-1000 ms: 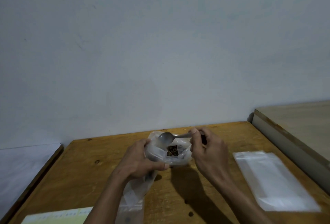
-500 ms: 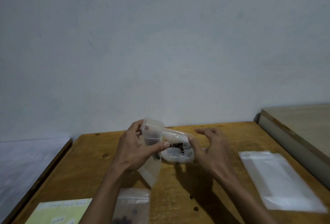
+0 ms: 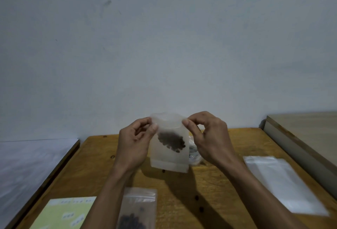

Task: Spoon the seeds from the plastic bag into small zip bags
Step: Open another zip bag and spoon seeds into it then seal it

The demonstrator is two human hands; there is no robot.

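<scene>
Both hands up over the wooden table [image 3: 228,188], left hand [image 3: 135,143] and right hand [image 3: 209,137] pinching the top corners of a small zip bag [image 3: 168,161]. Dark seeds [image 3: 172,140] clumped inside. Another seeded bag [image 3: 138,208] flat near the front edge.

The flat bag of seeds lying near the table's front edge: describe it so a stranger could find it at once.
Start at the wooden table and come to its near edge, between the person's forearms. Beside the yellow sheet lies a small zip bag with dark seeds at its bottom. Unlike the seed bag held up by both hands, nobody touches it, and unlike the clear bags at right, it has seeds.
</scene>
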